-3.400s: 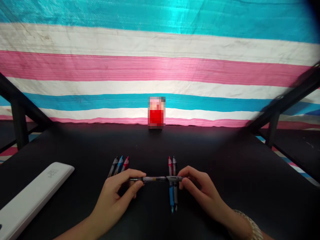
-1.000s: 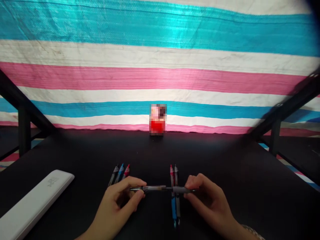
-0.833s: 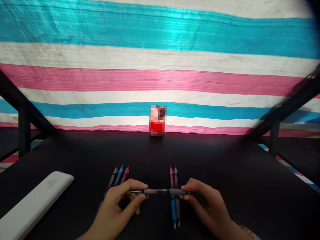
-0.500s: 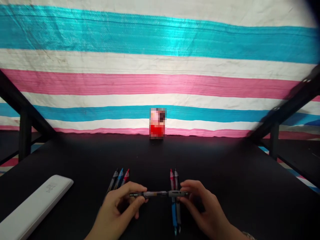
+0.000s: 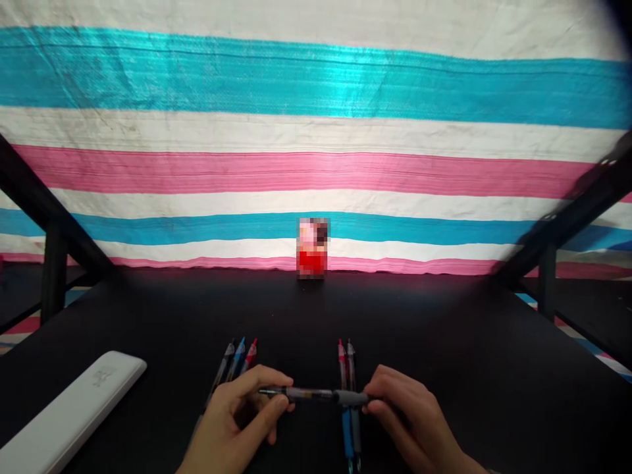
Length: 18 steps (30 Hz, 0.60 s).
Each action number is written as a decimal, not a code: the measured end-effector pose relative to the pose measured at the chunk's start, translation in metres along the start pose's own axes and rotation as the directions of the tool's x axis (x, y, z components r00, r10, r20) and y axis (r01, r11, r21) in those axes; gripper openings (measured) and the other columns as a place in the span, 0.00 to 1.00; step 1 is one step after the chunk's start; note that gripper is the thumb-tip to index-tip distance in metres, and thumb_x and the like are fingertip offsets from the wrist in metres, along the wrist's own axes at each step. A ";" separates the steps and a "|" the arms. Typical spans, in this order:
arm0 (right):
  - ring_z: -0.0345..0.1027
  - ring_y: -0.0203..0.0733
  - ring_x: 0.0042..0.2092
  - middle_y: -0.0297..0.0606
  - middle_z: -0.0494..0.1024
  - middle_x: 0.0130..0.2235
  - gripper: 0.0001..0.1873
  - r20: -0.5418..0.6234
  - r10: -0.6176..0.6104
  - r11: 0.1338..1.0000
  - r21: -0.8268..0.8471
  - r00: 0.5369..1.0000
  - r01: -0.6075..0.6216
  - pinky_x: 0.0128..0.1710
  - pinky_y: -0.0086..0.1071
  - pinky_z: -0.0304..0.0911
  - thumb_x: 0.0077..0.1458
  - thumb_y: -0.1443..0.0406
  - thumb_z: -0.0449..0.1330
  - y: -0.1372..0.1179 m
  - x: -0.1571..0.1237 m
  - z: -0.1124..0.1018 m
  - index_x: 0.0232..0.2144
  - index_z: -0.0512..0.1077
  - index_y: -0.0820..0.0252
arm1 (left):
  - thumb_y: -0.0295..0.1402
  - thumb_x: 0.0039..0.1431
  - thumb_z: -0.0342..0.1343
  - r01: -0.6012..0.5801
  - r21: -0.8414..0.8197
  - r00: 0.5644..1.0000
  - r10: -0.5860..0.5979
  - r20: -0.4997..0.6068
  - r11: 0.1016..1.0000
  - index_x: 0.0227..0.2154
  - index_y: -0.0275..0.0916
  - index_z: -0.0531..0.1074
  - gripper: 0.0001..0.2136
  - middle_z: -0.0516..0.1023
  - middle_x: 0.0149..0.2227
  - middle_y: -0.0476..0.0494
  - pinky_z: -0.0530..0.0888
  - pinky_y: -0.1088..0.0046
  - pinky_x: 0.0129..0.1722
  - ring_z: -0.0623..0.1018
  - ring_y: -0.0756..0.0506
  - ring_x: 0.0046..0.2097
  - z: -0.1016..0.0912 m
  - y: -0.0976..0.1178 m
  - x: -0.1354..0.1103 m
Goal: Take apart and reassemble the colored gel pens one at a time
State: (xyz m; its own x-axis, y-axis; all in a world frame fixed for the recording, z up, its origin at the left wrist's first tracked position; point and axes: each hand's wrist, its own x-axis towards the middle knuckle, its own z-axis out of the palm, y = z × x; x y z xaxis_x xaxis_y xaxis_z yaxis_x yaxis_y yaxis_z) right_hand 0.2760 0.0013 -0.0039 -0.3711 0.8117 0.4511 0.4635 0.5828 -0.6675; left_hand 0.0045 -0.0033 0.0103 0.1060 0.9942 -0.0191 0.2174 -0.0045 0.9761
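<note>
A pen with a clear barrel [image 5: 311, 394] and a grey end section [image 5: 349, 397] lies level across the middle, held between both hands above the table. My left hand [image 5: 241, 418] pinches its dark left end between thumb and fingers. At the other end, the fingers of my right hand [image 5: 412, 415] are closed on the tip of the grey section. Below that section lie two pens side by side, one with a red tip and blue lower part [image 5: 347, 431], the other dark-tipped and grey [image 5: 356, 428]. Black, blue and red pens [image 5: 237, 359] lie partly hidden behind my left hand.
A long white power-bank-like block [image 5: 74, 411] lies at the left of the black table [image 5: 419, 316]. A blurred red and pink object [image 5: 312, 253] stands at the back edge against a striped sheet [image 5: 197, 171]. Dark metal bars [image 5: 567, 217] flank the table.
The grey section has turned, so its clip side no longer shows. My right fingers have curled further around its end. The view has tilted slightly, shifting everything a little lower.
</note>
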 end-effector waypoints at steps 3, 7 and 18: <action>0.69 0.37 0.25 0.34 0.78 0.30 0.07 -0.066 -0.018 1.000 -0.014 0.998 0.017 0.25 0.27 0.67 0.64 0.63 0.61 0.000 0.001 0.000 0.44 0.70 0.53 | 0.41 0.57 0.62 0.013 -0.024 1.000 -0.014 -0.009 1.000 0.35 0.42 0.80 0.09 0.81 0.26 0.49 0.71 0.78 0.26 0.74 0.51 0.22 0.001 0.002 0.000; 0.66 0.36 0.24 0.31 0.72 0.25 0.09 -0.047 -0.064 0.996 -0.071 0.997 0.060 0.24 0.26 0.63 0.68 0.64 0.54 0.000 0.001 0.001 0.33 0.68 0.55 | 0.43 0.57 0.63 0.048 -0.039 0.999 -0.048 -0.002 0.998 0.35 0.42 0.81 0.11 0.81 0.26 0.49 0.71 0.78 0.26 0.74 0.51 0.22 0.000 0.003 0.001; 0.64 0.38 0.26 0.35 0.71 0.26 0.11 -0.003 -0.234 0.966 -0.117 0.972 0.232 0.25 0.29 0.60 0.70 0.68 0.48 -0.007 0.008 -0.002 0.33 0.64 0.57 | 0.48 0.57 0.62 0.080 -0.060 0.996 -0.078 0.037 0.995 0.36 0.41 0.81 0.15 0.82 0.26 0.46 0.69 0.75 0.26 0.74 0.50 0.22 -0.001 -0.001 0.002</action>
State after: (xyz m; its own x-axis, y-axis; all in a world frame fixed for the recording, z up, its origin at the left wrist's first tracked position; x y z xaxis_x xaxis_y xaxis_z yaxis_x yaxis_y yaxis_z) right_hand 0.2710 0.0037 0.0053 -0.4669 0.6529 0.5964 0.4554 0.7557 -0.4707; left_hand 0.0033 -0.0009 0.0095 0.1246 0.9868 -0.1034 0.1667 0.0819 0.9826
